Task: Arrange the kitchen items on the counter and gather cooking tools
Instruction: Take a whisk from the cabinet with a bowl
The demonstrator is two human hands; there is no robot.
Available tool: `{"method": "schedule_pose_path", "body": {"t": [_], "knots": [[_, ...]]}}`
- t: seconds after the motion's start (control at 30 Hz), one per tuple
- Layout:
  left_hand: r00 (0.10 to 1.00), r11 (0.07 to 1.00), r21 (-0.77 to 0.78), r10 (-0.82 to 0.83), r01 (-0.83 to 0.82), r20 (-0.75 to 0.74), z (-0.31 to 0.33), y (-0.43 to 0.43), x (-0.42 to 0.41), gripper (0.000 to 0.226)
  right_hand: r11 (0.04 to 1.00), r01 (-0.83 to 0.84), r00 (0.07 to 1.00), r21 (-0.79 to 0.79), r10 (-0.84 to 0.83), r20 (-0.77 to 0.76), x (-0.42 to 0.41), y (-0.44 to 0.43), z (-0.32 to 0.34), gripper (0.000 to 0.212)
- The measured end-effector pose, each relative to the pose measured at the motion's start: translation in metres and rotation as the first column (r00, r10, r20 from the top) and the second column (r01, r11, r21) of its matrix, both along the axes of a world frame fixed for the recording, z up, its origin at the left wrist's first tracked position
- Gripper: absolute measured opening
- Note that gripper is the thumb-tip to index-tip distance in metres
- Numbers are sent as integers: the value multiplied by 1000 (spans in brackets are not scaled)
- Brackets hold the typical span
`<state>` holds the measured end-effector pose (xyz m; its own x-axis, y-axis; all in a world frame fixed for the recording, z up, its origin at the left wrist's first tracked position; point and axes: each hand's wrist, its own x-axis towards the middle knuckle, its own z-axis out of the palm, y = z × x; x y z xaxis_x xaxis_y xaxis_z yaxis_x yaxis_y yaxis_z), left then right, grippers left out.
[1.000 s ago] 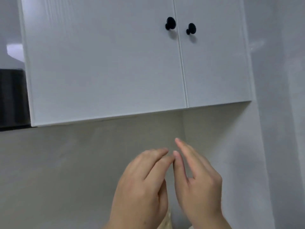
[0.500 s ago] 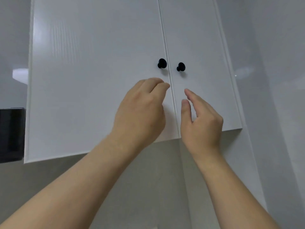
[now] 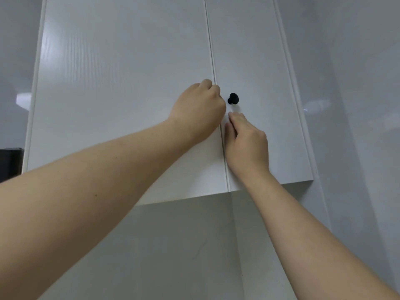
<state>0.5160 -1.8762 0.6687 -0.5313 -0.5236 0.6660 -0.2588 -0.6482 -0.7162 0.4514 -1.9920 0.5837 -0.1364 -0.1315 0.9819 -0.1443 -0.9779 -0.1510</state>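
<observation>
A white wall cabinet with two shut doors hangs above me. My left hand [image 3: 200, 109] is curled over the spot on the left door [image 3: 121, 94] where its black knob sits, and the knob is hidden under the fingers. My right hand [image 3: 246, 141] lies just below the right door's black knob [image 3: 233, 98], fingers stretched up toward it without touching it. The right door [image 3: 259, 61] shows no gap. No kitchen items or tools are in view.
A pale tiled wall [image 3: 184, 245] runs under the cabinet and a glossy white wall [image 3: 357, 105] stands to the right. A dark appliance edge [image 3: 10, 163] shows at the far left.
Both hands have risen from below the cabinet to the knobs. My left hand has closed over the left knob, and my right hand has come up close under the right knob.
</observation>
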Motion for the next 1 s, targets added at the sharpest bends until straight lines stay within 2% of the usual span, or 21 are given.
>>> {"method": "schedule_pose_path", "body": {"t": [0.13,0.27,0.37,0.43,0.6,0.67,0.73,0.8,0.87,1.0], "knots": [[1000,1000,-15,1,-1,26,-2,-4,-1,29,998,8,1000,62,-8,-13,5,0,-4,37],[996,998,-49,39,-34,86,0,-7,-1,20,995,-16,1000,96,16,-4,8,2,-9,39],[985,985,4,169,-170,43,6,-3,-7,18,989,-40,999,139,45,-28,4,9,-8,37],[959,958,48,280,-282,36,7,3,-20,19,976,-113,993,183,115,2,-2,16,-10,31],[925,931,11,362,-366,119,9,15,-42,22,899,-276,961,339,262,88,-8,45,-12,30],[926,935,6,351,-355,139,10,27,-51,26,843,-346,938,411,322,128,-15,60,-14,34],[940,947,74,296,-312,171,14,28,-52,32,801,-384,922,460,359,145,-25,72,-17,39],[943,939,121,306,-321,128,13,44,-74,33,781,-401,912,479,389,130,-43,85,-19,44],[959,946,161,285,-280,-5,8,55,-95,14,721,-463,879,516,447,164,-59,96,-19,48],[958,964,169,235,-207,-166,5,79,-125,25,604,-546,826,580,502,256,-94,121,-21,52]]}}
